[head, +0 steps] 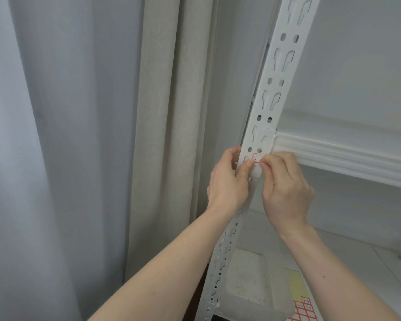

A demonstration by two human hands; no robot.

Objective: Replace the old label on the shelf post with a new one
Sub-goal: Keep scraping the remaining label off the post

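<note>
Right hand (285,188) pinches the red-edged label (256,159) against the shelf post (267,107), just below the shelf beam (333,154); left hand (228,179) grips the post, thumb pressing the label. Likely risk: a thin label could tear or crease if pulled unevenly.

Beige curtain (162,135) hangs beside grey curtain (44,135).

Both forearms are bare up to the frame's edge, with no sleeve showing. The left hand (227,181) and right hand (285,188) wear no gloves; the 2 wrists are bare.
</note>
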